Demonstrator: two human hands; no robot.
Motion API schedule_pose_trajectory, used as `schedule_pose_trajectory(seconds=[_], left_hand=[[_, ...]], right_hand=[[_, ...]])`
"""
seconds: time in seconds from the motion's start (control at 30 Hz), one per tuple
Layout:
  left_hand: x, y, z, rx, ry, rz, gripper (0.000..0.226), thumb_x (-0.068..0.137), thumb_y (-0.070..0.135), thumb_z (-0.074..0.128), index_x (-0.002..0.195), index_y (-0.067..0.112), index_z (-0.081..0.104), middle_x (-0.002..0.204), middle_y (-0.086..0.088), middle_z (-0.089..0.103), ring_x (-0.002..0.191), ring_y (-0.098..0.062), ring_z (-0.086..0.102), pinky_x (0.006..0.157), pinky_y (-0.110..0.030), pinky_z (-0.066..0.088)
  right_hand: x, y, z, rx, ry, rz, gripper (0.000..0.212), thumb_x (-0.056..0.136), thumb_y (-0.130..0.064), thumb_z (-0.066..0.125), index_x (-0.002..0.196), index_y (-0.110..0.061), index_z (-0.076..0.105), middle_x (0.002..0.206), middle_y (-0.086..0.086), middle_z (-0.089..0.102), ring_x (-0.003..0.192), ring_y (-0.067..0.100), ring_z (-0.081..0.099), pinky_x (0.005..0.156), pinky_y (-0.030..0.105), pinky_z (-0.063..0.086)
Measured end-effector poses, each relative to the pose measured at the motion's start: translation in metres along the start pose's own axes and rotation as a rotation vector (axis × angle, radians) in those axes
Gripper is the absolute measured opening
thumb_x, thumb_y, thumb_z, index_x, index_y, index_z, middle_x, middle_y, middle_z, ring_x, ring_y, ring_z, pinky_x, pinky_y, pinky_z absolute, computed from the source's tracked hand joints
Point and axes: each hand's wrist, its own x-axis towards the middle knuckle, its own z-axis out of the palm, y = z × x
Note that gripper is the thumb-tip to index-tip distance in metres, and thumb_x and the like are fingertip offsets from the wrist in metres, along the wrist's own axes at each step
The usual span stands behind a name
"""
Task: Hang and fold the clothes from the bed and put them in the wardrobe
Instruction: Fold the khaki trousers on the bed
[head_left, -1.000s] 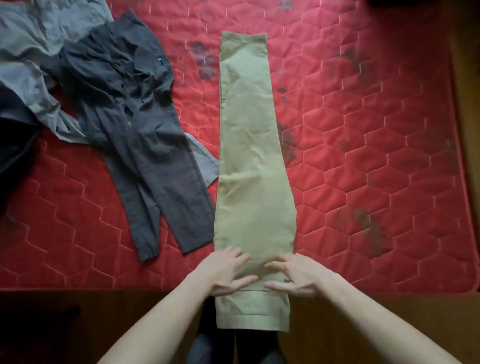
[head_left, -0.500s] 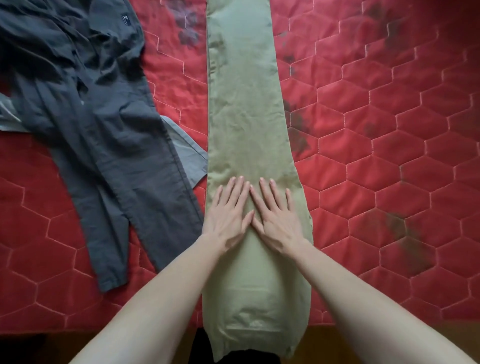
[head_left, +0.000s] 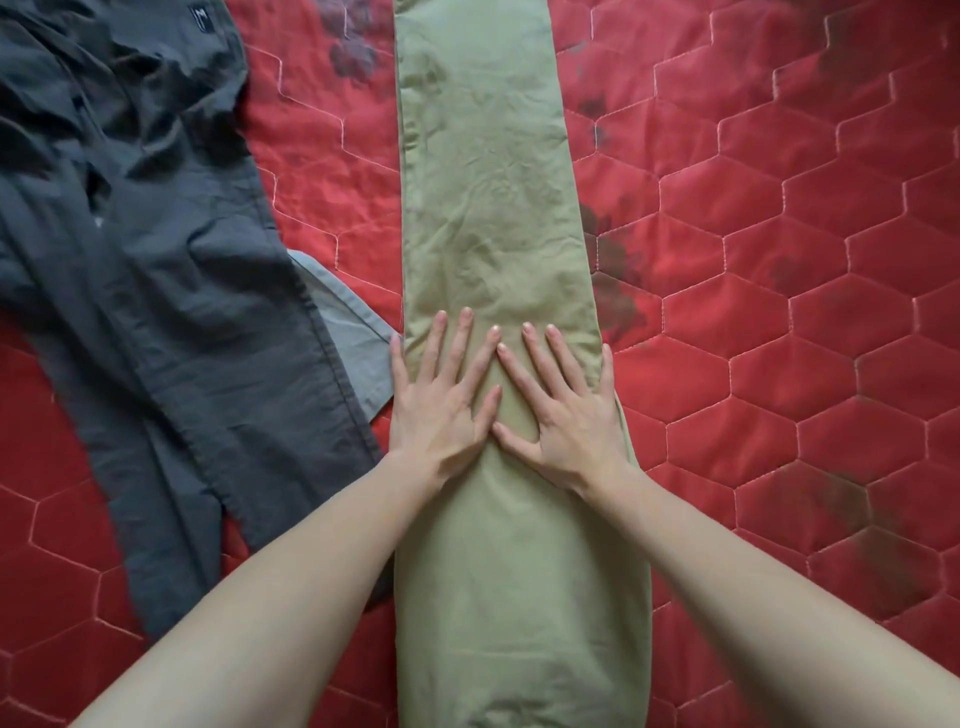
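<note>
both hands (head_left: 511, 410) flat on trousers (head_left: 493, 218)

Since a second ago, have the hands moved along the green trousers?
Yes. Both hands slid up the green trousers, away from the bed's near edge, now pressing flat level with the grey garment's corner.

Two bare arms come into the picture, one from about 7 o'clock and one from about 5 o'clock. No sleeves cover them; both arms are bare as far down as the picture goes. The left hand (head_left: 441, 410) and the right hand (head_left: 566, 415) are bare too. The fingers (head_left: 460, 338) are long and thin. The nails are short and plain, with a pale shine.
</note>
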Motion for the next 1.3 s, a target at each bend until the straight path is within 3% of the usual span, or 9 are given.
schedule_pose_trajectory(seconds=[0.3,0.53,0.77,0.97,1.1,1.2,1.23,1.3], left_hand=[[-0.006,0.0,-0.005,0.033,0.018,0.071,0.065,0.107,0.048,0.028,0.165,0.022,0.012,0.172,-0.011,0.003,0.159,-0.033,0.002,0.127,-0.055,0.01],[-0.097,-0.001,-0.004,-0.002,-0.044,0.251,0.073,0.101,0.032,0.039,0.164,0.007,0.012,0.172,-0.015,0.005,0.159,-0.033,0.004,0.126,-0.052,0.019],[-0.166,0.012,-0.002,0.049,-0.094,0.321,0.074,0.101,0.035,0.04,0.161,-0.002,0.017,0.171,-0.02,0.007,0.159,-0.032,0.005,0.127,-0.051,0.019],[-0.213,0.006,-0.001,0.146,-0.144,0.62,0.06,0.099,0.024,0.044,0.155,0.004,0.038,0.162,-0.023,0.034,0.154,-0.035,0.027,0.124,-0.054,0.025],[-0.244,-0.011,-0.014,0.178,-0.236,0.924,0.076,0.095,0.01,0.043,0.164,0.013,0.012,0.171,-0.013,0.015,0.158,-0.028,0.015,0.127,-0.048,0.015],[-0.263,-0.023,-0.025,0.163,-0.329,0.985,0.099,0.081,0.006,0.049,0.165,0.015,-0.004,0.173,-0.008,-0.004,0.159,-0.025,0.002,0.128,-0.046,0.008],[-0.27,-0.024,-0.025,0.162,-0.341,0.972,0.103,0.078,0.008,0.05,0.165,0.015,-0.004,0.173,-0.007,-0.006,0.159,-0.024,0.0,0.129,-0.046,0.007],[-0.282,-0.022,-0.021,0.163,-0.336,0.9,0.105,0.076,0.011,0.052,0.165,0.016,-0.004,0.173,-0.005,-0.006,0.16,-0.023,-0.002,0.13,-0.047,0.006]], right_hand=[[-0.006,-0.004,0.003,-0.012,0.085,-0.025,0.077,0.101,-0.066,0.036,0.165,-0.026,0.02,0.173,0.004,0.011,0.16,0.023,0.009,0.125,0.063,0.011],[-0.067,-0.03,0.012,0.071,0.033,-0.157,0.068,0.106,-0.051,0.037,0.165,-0.022,0.02,0.173,0.004,0.013,0.16,0.025,0.008,0.125,0.056,0.019],[-0.139,-0.061,0.02,0.127,0.018,-0.261,0.072,0.104,-0.047,0.044,0.164,-0.013,0.022,0.172,0.003,0.017,0.16,0.023,0.011,0.125,0.054,0.023],[-0.17,-0.058,0.01,0.119,-0.065,-0.453,0.067,0.105,-0.038,0.044,0.164,-0.018,0.022,0.172,0.003,0.017,0.16,0.022,0.011,0.126,0.052,0.02],[-0.209,-0.035,0.011,0.053,-0.149,-0.578,0.059,0.107,-0.025,0.041,0.164,-0.018,0.026,0.171,0.003,0.021,0.159,0.022,0.016,0.124,0.048,0.027],[-0.234,-0.012,0.004,-0.01,-0.204,-0.665,0.068,0.101,-0.016,0.044,0.165,-0.018,0.02,0.172,0.005,0.016,0.159,0.023,0.015,0.123,0.047,0.028],[-0.243,-0.007,0.001,-0.02,-0.235,-0.676,0.07,0.103,-0.019,0.045,0.166,-0.022,0.015,0.173,0.004,0.011,0.16,0.023,0.01,0.125,0.048,0.024],[-0.258,0.0,-0.008,-0.012,-0.337,-0.679,0.069,0.108,-0.044,0.039,0.166,-0.031,0.004,0.174,0.0,-0.002,0.16,0.023,-0.003,0.129,0.051,0.011]])
